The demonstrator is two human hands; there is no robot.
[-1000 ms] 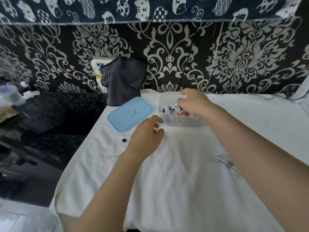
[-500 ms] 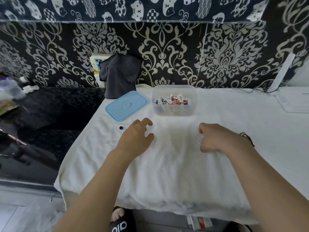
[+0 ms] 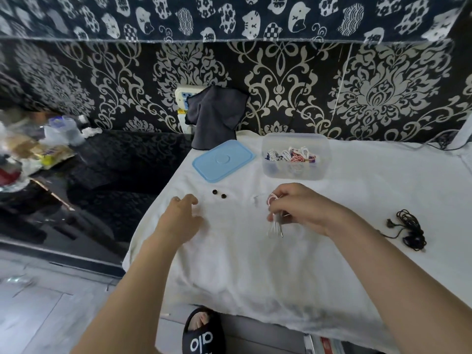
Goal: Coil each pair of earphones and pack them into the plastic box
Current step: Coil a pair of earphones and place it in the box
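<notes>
White earphones (image 3: 275, 221) pinched in right hand (image 3: 302, 209), just in front of plastic box (image 3: 296, 172); left hand (image 3: 182, 215) loosely spread, holding nothing. Light, limp, tangle-prone cord; best gripped at bundled middle, not dangling plug

Table (image 3: 306, 264) covered by a white cloth (image 3: 229, 272), creased, hanging over the near and left edges. Near the far edge: clear box (image 3: 296, 172) holding coiled earphones; blue lid (image 3: 223, 159) just left of it, flat, apart from the box. Dark rag (image 3: 214, 118) at the far left corner, draped against the wall. Two small black ear tips (image 3: 219, 194) side by side nearer than the lid. Black earphones (image 3: 411, 231) in a loose tangle toward the right edge.
</notes>
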